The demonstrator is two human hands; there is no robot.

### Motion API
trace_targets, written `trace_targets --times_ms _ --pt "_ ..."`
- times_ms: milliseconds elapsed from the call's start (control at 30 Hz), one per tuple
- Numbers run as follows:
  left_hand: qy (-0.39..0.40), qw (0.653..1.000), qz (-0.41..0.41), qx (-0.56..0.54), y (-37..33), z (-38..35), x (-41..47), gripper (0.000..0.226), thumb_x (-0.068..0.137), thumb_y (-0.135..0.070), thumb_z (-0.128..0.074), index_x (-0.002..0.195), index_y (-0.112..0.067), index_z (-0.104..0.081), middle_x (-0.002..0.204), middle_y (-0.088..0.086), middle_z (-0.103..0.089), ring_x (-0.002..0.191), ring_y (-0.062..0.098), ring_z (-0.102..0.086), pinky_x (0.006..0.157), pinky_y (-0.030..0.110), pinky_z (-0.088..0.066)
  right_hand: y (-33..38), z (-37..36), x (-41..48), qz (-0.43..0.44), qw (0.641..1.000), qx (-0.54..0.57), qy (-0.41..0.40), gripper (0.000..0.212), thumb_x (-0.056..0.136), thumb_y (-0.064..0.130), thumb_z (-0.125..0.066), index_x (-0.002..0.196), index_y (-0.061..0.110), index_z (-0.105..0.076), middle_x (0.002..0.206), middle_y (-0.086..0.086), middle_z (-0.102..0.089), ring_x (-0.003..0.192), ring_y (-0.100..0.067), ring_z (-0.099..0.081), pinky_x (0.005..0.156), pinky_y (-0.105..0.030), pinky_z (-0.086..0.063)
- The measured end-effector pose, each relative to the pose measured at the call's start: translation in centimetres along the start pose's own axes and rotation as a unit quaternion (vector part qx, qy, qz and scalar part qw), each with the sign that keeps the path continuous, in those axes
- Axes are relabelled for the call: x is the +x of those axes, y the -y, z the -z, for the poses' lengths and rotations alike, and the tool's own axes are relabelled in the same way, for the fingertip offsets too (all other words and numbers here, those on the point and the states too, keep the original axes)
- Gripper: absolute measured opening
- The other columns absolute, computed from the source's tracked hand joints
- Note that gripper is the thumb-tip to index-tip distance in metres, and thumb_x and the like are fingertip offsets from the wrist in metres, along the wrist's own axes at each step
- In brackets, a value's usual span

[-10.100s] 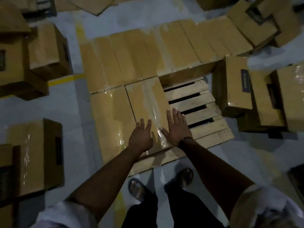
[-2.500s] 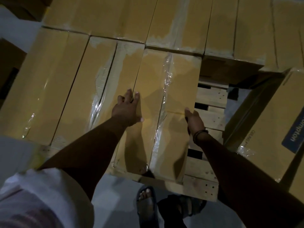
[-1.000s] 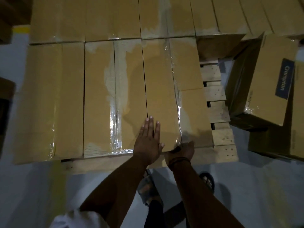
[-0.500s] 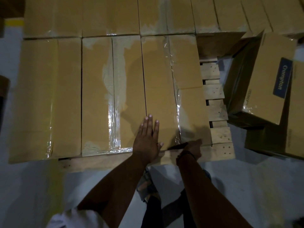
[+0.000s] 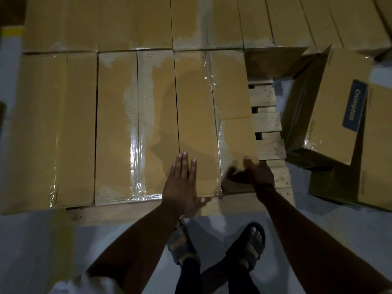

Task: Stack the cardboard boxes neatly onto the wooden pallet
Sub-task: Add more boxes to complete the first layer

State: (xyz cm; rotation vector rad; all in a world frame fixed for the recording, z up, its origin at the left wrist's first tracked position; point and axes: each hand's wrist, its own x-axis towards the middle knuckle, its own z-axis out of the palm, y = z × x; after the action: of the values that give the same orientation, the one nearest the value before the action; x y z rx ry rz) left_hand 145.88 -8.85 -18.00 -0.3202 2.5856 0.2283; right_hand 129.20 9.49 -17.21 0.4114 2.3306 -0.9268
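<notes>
Our left hand (image 5: pixel 181 183) lies flat on the cardboard box (image 5: pixel 197 107) we seem to be squaring up, its fingers (image 5: pixel 183 164) straight and together, pointing away from us. Our right hand (image 5: pixel 259 174) sits at that box's near right corner. Blur hides whether its fingers are curled on the edge or only pushing, so we cannot tell. The box rests on the wooden pallet (image 5: pixel 135 211), its long side against the neighbour (image 5: pixel 118 124) just left of our left fingertips.

As we judge it, a shove from the right hand alone could swing the near end and open a wedge at that seam. The loose film (image 5: pixel 216 115) between our two hands could snag. The bare slats (image 5: pixel 266 122) right of our right fingers look narrow, so another box there might overhang.

We count three boxes in the row under our fingers. A further row beyond the fingertips runs out of frame. At least two floor boxes (image 5: pixel 331 115) stand right of the right hand. There is one pallet.
</notes>
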Motion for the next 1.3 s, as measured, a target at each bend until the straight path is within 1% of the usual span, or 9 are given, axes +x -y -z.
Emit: trace_targets --times_ms 100,200,300,367,533,700,867,1100,1300 --pt "0.005 1.0 0.003 0.004 -0.1 0.4 -0.1 0.127 0.084 -0.087 -0.037 0.156 -0.002 0.025 0.157 0.031 0.037 0.15 0.046 0.028 0.127 0.052 0.001 -0.4 0.9 -0.3 0.035 0.998 -0.053 0.022 0.052 0.098 0.04 -0.063 0.13 0.0 -0.057 0.127 -0.021 -0.061 0.117 -0.036 -0.057 0.093 -0.036 -0.044" --pt "0.013 1.0 0.006 0.013 -0.3 0.6 0.0 0.125 0.086 -0.086 -0.036 0.156 -0.002 0.026 0.156 0.031 0.038 0.149 0.046 0.029 0.127 0.051 0.003 -1.6 0.1 -1.2 0.053 0.992 -0.101 0.059 0.096 0.088 0.055 -0.069 0.153 -0.001 -0.026 0.151 -0.021 -0.039 0.137 -0.039 -0.043 0.104 -0.039 -0.043" --pt "0.013 0.999 0.018 0.023 -0.7 0.9 -0.1 0.125 0.086 -0.086 -0.037 0.156 -0.003 0.026 0.157 0.03 0.037 0.15 0.046 0.028 0.125 0.05 0.004 -3.6 -1.1 -2.6 0.129 0.944 -0.301 0.043 0.126 0.083 0.075 -0.059 0.158 -0.002 0.006 0.166 -0.024 0.005 0.154 -0.039 0.0 0.126 -0.05 -0.016" --pt "0.02 0.999 0.024 0.028 -0.9 1.0 -0.1 0.127 0.086 -0.086 -0.039 0.156 -0.004 0.027 0.158 0.029 0.037 0.15 0.045 0.027 0.125 0.05 0.003 -4.7 -1.7 -4.0 0.186 0.905 -0.383 0.023 0.129 0.082 0.085 -0.047 0.157 -0.002 0.011 0.163 -0.029 0.019 0.152 -0.041 0.018 0.126 -0.051 0.0" --pt "0.038 0.997 0.047 0.043 -1.5 1.0 0.2 0.13 0.083 -0.092 -0.033 0.154 -0.003 0.029 0.157 0.03 0.037 0.149 0.046 0.028 0.124 0.052 0.005 -4.9 -2.1 -4.7 0.206 0.889 -0.406 0.036 0.12 0.085 0.082 -0.046 0.16 0.007 0.009 0.164 -0.022 0.024 0.151 -0.039 0.023 0.126 -0.052 0.002" --pt "0.047 0.996 0.06 0.04 -1.9 1.1 0.5 0.134 0.08 -0.093 -0.035 0.155 -0.003 0.029 0.157 0.028 0.038 0.149 0.046 0.029 0.125 0.053 0.004 -4.7 -2.2 -4.1 0.316 0.818 -0.472 0.094 0.092 0.096 0.065 -0.047 0.161 0.03 0.009 0.165 -0.015 0.026 0.15 -0.044 0.023 0.122 -0.064 0.0" --pt "0.051 0.994 0.071 0.058 -2.1 0.8 0.6 0.133 0.078 -0.095 -0.029 0.153 -0.003 0.031 0.155 0.029 0.041 0.147 0.047 0.032 0.126 0.054 0.002 -5.1 -2.8 -3.6 0.317 0.813 -0.481 0.085 0.092 0.092 0.063 -0.058 0.162 0.033 -0.008 0.167 -0.018 0.013 0.15 -0.05 0.014 0.116 -0.07 -0.006" --pt "0.04 0.994 0.066 0.072 -2.1 0.2 0.6 0.129 0.081 -0.094 -0.022 0.152 -0.002 0.033 0.153 0.031 0.043 0.147 0.049 0.032 0.126 0.055 0.0 -4.6 -3.1 -3.4 0.306 0.793 -0.514 0.116 0.081 0.1 0.063 -0.041 0.159 0.04 0.009 0.161 -0.023 0.03 0.144 -0.056 0.027 0.115 -0.076 -0.003" --pt "0.049 0.993 0.064 0.086 -2.2 0.3 0.7 0.129 0.081 -0.093 -0.022 0.151 0.0 0.033 0.152 0.033 0.043 0.146 0.051 0.032 0.126 0.056 -0.002 -3.9 -2.9 -3.9 0.299 0.786 -0.527 0.125 0.082 0.101 0.062 -0.037 0.159 0.034 0.013 0.16 -0.025 0.03 0.143 -0.057 0.027 0.114 -0.075 -0.003"
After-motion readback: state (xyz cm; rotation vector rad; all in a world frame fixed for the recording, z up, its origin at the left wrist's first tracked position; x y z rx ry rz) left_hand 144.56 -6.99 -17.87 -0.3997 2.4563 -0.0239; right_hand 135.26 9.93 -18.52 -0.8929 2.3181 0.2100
